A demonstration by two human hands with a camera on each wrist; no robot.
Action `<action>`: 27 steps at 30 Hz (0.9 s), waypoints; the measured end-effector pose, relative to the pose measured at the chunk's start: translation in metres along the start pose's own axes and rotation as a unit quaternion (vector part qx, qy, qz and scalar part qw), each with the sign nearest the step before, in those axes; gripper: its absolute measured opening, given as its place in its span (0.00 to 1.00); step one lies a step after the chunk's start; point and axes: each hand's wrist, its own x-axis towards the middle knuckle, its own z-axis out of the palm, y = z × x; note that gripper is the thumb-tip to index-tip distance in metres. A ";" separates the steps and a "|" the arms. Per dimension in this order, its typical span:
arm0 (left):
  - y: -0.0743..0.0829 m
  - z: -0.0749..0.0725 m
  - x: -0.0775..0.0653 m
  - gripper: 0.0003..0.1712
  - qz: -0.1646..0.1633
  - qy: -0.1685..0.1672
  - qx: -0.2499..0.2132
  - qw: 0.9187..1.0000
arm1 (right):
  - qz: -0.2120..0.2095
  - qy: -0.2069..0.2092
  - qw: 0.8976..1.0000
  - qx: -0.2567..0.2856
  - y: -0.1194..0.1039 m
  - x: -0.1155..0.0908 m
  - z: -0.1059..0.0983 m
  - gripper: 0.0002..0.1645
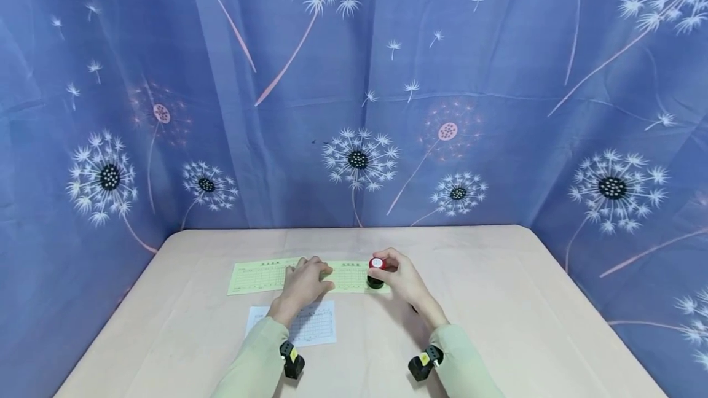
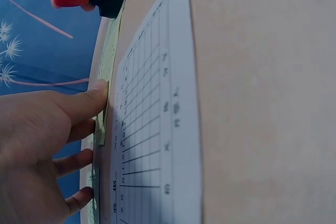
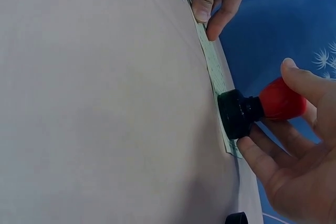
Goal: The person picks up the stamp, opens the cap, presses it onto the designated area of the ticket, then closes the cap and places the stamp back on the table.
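My right hand [image 1: 408, 282] grips a stamp [image 3: 282, 100] with a red knob and a black base. The stamp stands upright on the right end of a green printed form [image 1: 350, 276], its base right at the paper. My left hand [image 1: 305, 282] rests on the green paper, fingers spread, with the thumb [image 2: 89, 100] touching the form near its edge. Left of that hand lies a second green form [image 1: 254, 277], partly hidden under the fingers. A white printed form [image 2: 144, 129] lies nearer to me, partly covered by the left forearm.
A small black round object [image 3: 237, 218] lies on the table by the right wrist, mostly hidden in the head view. The table [image 1: 509, 318] has a pale cloth. Behind and at both sides hangs a blue curtain [image 1: 287, 189] with a dandelion print.
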 end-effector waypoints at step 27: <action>-0.001 0.001 -0.002 0.19 0.003 0.000 0.000 1.000 | 0.003 0.070 0.997 -0.045 -0.001 -0.006 0.007 0.18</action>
